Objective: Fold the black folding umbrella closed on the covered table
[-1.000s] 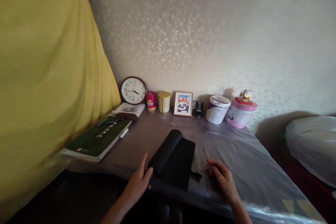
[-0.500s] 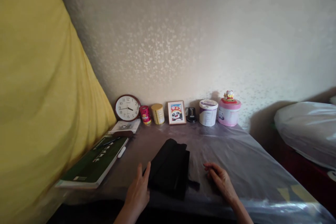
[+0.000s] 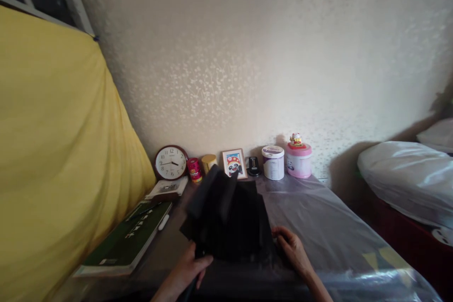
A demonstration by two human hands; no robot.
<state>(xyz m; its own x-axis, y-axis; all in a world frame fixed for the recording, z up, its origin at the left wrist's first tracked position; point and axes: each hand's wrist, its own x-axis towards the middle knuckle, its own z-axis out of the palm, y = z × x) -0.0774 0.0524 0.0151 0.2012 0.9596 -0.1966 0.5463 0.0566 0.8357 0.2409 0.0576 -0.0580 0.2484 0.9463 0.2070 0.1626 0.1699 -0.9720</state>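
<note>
Your head camera looks forward and down across the counter (image 3: 325, 231), close below you; it faces the patterned wall (image 3: 226, 66).

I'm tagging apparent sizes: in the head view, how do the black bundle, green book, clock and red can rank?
Largest to smallest:
1. black bundle
2. green book
3. clock
4. red can

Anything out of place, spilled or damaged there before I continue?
No spill or damage shows. One mild oddity: a small red, white and gold figurine perches atop the round pink-and-white tub instead of the tabletop. The layered black fabric-like item at the left hand is too blurred to judge.
</note>
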